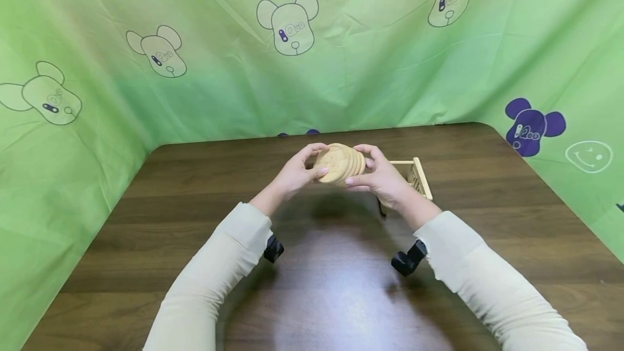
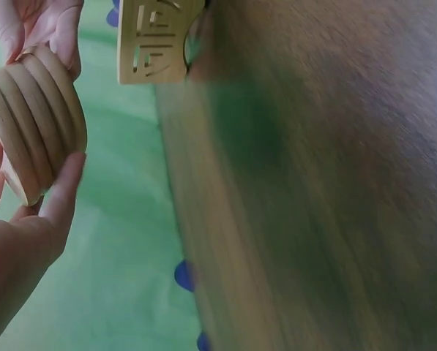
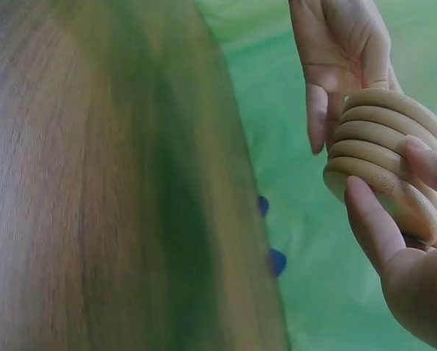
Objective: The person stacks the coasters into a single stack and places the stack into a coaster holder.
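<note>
Several round wooden coasters (image 1: 336, 164), fanned slightly in a stack, are held up above the table between both hands. My left hand (image 1: 296, 171) grips the left side of the stack, thumb on the front face and fingers at the upper edge. On the other side my right hand (image 1: 387, 183) holds the stack by its rim with thumb and fingers. The edges of the discs (image 2: 39, 110) show one behind another in the left wrist view. Partly hidden behind my right hand is a pale wooden holder (image 1: 422, 180), whose cut-out side panel (image 2: 154, 44) shows in the left wrist view.
The dark brown wooden table (image 1: 170, 221) reaches back to a green printed curtain (image 1: 234, 85), which hangs behind it and along both sides. Black wrist cameras (image 1: 274, 249) are worn under the pale sleeves (image 1: 209, 280).
</note>
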Demonstrator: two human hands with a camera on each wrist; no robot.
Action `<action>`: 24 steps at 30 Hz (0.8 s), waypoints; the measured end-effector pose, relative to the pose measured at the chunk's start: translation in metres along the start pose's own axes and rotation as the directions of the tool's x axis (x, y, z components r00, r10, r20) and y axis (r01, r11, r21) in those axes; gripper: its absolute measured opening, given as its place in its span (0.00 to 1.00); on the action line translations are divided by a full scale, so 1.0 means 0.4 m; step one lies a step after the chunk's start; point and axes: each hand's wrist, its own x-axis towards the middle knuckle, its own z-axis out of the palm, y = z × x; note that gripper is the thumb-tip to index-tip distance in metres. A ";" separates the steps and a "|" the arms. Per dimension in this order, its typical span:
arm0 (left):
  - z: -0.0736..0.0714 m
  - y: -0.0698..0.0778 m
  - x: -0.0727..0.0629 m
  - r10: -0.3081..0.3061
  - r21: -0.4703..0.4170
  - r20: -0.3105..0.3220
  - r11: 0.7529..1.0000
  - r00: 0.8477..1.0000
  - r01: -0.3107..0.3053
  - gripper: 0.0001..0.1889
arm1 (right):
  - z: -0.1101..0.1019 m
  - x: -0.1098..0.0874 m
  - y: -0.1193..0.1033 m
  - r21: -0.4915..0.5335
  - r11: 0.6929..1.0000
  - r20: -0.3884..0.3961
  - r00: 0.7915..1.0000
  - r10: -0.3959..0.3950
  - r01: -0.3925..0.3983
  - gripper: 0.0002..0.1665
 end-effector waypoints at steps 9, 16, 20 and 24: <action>0.055 0.008 0.046 0.047 0.062 0.075 0.997 0.996 -0.052 0.24 | -0.059 -0.037 -0.022 -0.033 0.999 -0.035 0.999 -0.011 0.010 0.41; 0.102 0.004 0.081 0.101 0.135 0.113 0.984 0.988 -0.116 0.22 | -0.104 -0.064 -0.026 -0.082 0.997 -0.070 0.998 -0.001 -0.005 0.41; 0.133 0.010 0.098 0.101 0.138 0.129 0.983 0.986 -0.119 0.22 | -0.133 -0.080 -0.033 -0.075 0.997 -0.076 0.997 -0.003 -0.003 0.40; 0.160 0.040 0.100 0.087 0.079 0.145 0.992 0.986 -0.099 0.22 | -0.160 -0.093 -0.042 -0.034 0.999 -0.085 0.996 -0.026 0.023 0.40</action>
